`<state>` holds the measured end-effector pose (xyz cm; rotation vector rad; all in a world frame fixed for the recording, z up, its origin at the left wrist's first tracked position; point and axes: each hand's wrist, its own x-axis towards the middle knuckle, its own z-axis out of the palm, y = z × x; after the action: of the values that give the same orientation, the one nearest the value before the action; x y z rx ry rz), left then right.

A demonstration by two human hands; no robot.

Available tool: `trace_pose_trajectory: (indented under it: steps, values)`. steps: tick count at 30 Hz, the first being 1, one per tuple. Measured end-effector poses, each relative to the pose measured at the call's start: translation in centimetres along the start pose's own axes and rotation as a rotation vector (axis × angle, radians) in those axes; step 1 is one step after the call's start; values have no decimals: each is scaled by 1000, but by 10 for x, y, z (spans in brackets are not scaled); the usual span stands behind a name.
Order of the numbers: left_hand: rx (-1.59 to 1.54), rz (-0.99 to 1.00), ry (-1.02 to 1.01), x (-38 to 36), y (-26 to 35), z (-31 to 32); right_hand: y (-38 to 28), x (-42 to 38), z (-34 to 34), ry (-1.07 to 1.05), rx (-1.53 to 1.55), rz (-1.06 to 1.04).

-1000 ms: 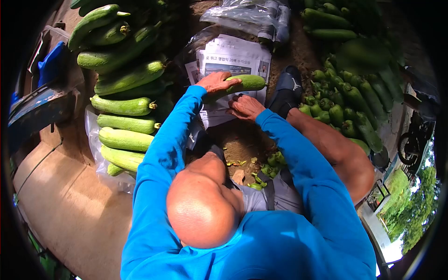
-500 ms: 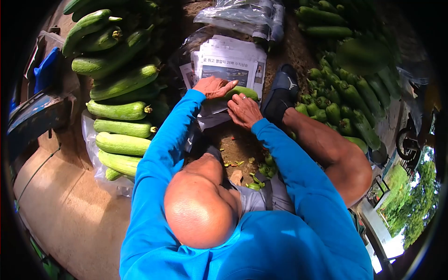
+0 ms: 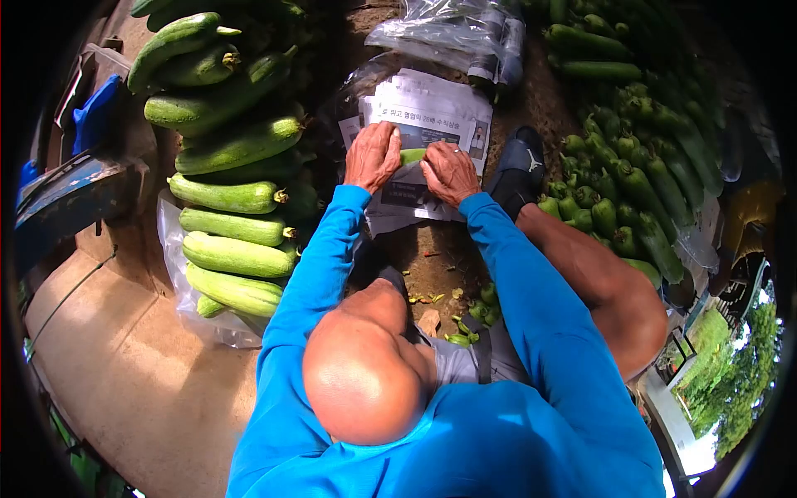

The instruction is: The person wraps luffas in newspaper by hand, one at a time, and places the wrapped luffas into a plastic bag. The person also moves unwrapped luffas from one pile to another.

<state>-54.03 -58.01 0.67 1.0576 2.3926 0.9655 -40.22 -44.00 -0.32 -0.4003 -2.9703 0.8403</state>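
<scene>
The left hand (image 3: 373, 158) and right hand (image 3: 451, 173) are both curled narrow, fingers bent over the two ends of one green squash (image 3: 411, 156), so only its short, smooth, rounded middle shows between them. It lies across a stack of newspaper sheets (image 3: 423, 104), thin, matte and grey-white, their edges fanned unevenly, with dark print and photographs.

Taking that squash as the clock's centre, a crumpled, glossy clear plastic bag (image 3: 440, 33) sits at 12 o'clock. From 8 round to 10 o'clock runs a line of long squashes (image 3: 237, 249), glossy and faintly speckled, mostly straight, some curved near the top, with stubby stem ends. The lower ones lie on wrinkled translucent plastic (image 3: 237, 332). Beyond them at 8 o'clock spreads a smooth tan expanse (image 3: 124, 332) with a dark cord across it, and at 9 o'clock there is a bright blue object (image 3: 95, 112) whose nature I cannot tell.

At 3 o'clock, a dark shoe (image 3: 519, 162) with a pale emblem stands just beside the paper, between it and a dense heap of green vegetables (image 3: 618, 174), slender and tapering. At 6 o'clock, pale green scraps (image 3: 427, 299) dot the rough brown ground (image 3: 423, 249); at 5, small green vegetables (image 3: 484, 309) cluster. The bent left knee (image 3: 361, 373) blocks the ground toward 7 o'clock.
</scene>
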Motion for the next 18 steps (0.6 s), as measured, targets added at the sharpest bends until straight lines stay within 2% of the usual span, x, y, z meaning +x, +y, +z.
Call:
trace_pose_trajectory:
  steps: [1, 2, 5, 7, 9, 11, 13, 15, 18]
  values:
    - [-5, 36, 148, -4, 8, -5, 4, 9, 1, 1, -1, -5]
    - [47, 167, 225, -11, 18, -8, 7, 16, 1, -22, 13, 32]
    - [143, 390, -121, -36, 35, -13, 18, 33, 7, -12, 48, 45]
    - [145, 444, -173, -42, 34, -5, 26, 43, 12, -14, 97, 40]
    - [301, 386, -133, -38, 25, 5, 34, 51, 15, -69, 176, 70]
    - [386, 272, -71, -31, 11, 17, 42, 53, 17, -151, 320, 222]
    - [512, 233, -146, -27, -2, 19, 46, 51, 21, -147, 284, 232]
    - [616, 218, -352, -23, -10, 17, 46, 52, 27, -47, 212, 189]
    - [599, 198, -335, -18, -9, 22, 43, 53, 25, 65, 52, 155]
